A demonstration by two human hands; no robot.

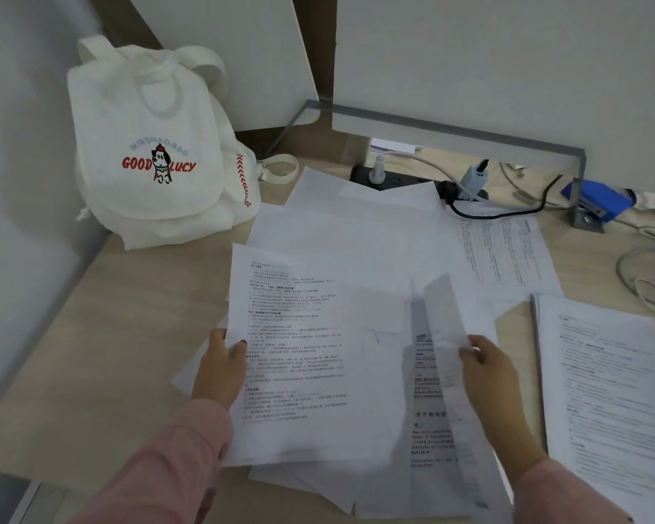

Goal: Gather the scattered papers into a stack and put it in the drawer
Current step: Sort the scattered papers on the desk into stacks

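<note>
1. From my remote feed, a light wood desk (91, 353) fills most of the view.
2. A plain pale grey wall (16, 145) meets it on the left.
3. Two white panels (507, 51) stand at the back, with a brown gap (311, 32) between them.
4. A grey metal frame (450, 132) runs along the foot of the right-hand panel and drops to the desk at its right end.
5. The light looks soft and even to me, with only faint shadows.

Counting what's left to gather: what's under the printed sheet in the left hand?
Under the printed sheet, more white sheets stick out past its edges on the desk. Their number and print are covered.
</note>
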